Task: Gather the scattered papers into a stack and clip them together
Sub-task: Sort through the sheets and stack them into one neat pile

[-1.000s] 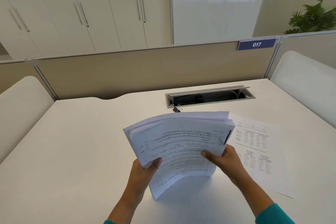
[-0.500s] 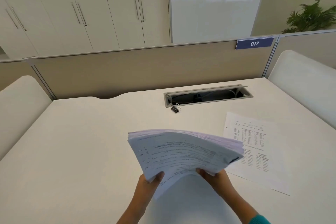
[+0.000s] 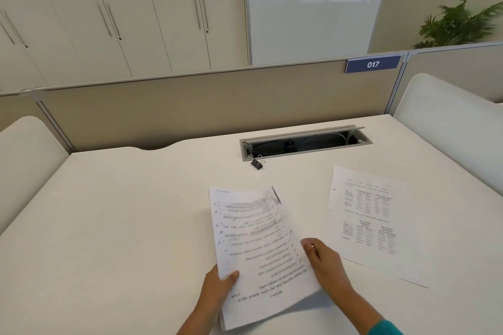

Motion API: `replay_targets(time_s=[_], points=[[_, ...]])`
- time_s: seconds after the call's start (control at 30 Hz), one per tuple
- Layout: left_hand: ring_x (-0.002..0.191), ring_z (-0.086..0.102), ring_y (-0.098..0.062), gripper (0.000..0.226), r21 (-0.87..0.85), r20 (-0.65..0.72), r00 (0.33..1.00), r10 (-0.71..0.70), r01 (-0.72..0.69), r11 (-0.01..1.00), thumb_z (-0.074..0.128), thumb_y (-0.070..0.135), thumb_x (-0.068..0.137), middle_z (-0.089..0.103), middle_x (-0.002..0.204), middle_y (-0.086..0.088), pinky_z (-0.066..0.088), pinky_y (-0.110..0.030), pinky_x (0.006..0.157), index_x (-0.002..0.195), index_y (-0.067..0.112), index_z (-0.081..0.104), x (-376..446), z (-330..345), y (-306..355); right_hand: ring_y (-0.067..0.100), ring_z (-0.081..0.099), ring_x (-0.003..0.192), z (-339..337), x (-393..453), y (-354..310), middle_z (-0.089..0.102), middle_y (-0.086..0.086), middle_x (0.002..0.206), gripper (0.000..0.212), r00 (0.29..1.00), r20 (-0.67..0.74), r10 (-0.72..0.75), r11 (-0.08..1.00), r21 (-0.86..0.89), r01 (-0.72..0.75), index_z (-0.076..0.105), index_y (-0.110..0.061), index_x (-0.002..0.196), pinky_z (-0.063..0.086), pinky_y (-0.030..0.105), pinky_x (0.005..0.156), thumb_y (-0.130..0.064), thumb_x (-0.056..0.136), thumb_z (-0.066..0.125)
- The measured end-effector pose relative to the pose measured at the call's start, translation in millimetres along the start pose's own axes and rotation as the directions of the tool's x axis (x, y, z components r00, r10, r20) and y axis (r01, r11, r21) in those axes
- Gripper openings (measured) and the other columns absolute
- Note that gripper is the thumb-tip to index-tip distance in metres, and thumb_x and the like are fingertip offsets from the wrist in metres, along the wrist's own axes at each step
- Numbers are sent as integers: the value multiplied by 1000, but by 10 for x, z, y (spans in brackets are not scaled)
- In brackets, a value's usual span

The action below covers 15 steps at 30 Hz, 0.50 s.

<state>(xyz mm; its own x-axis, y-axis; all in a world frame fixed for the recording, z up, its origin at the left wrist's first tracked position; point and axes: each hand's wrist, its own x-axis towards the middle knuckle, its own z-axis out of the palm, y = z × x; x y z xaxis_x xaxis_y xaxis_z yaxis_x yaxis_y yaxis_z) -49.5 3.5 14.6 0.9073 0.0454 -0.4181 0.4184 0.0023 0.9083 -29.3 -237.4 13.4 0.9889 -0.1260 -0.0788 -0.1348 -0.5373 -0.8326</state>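
A left hand [image 3: 217,284] pinches the near-left edge of a paper stack [image 3: 258,253] low over the white desk [image 3: 122,226]; the right hand [image 3: 324,260], seemingly loose-fingered, steadies its right edge. Light and floppy, the sheets need edge support. One loose sheet [image 3: 370,220] lies right; a binder clip [image 3: 257,164] waits beyond.

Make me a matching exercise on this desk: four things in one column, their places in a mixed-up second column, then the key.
1. paper stack
2. loose sheet
3. binder clip
4. sign 017

A. on the partition
B. flat on the desk, right of the right hand
C. by the cable tray
D. between both hands

Pairs: 1-D, 2-B, 3-C, 4-A
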Motion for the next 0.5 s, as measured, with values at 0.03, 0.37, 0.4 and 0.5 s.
replay_targets(time_s=[0.03, 0.37, 0.4, 0.5], points=[[101, 64, -33, 36, -5, 13, 1000, -22, 22, 1000, 59, 8, 88, 64, 118, -16, 52, -46, 90, 124, 7, 53, 2, -14, -19, -1, 58, 77, -19, -1, 34, 60, -13, 85, 29, 997, -82, -5, 998, -58, 0, 59, -25, 102, 42, 16, 65, -45, 92, 40], [98, 66, -36, 32, -32, 17, 997, -69, 69, 997, 62, 5, 86, 68, 111, -18, 51, -51, 91, 118, 4, 57, 116, -88, -150, 21, -12, 145, -212, 179, 460, -9, 3, 157, 106, 964, -144, 224, 765, -587, -266, -5, -20, 147, -7, 50, 115, -82, 71, 33], [97, 66, -36, 31, -33, 18, 998, -67, 68, 997, 62, 5, 86, 68, 110, -18, 51, -51, 91, 117, 4, 57, 116, -89, -149, 20, -12, 145, -205, 188, 470, -9, 2, 158, 103, 966, -143, 217, 761, -595, -259, -5, -20, 147, -6, 50, 115, -81, 72, 32], [95, 67, -34, 29, -30, 18, 998, -62, 63, 998, 61, 5, 86, 69, 108, -16, 53, -47, 88, 115, 6, 58, 122, -90, -158, 17, -8, 145, -193, 200, 440, -5, -1, 158, 90, 972, -145, 183, 774, -588, -233, -3, -20, 147, -5, 47, 116, -71, 82, 30]])
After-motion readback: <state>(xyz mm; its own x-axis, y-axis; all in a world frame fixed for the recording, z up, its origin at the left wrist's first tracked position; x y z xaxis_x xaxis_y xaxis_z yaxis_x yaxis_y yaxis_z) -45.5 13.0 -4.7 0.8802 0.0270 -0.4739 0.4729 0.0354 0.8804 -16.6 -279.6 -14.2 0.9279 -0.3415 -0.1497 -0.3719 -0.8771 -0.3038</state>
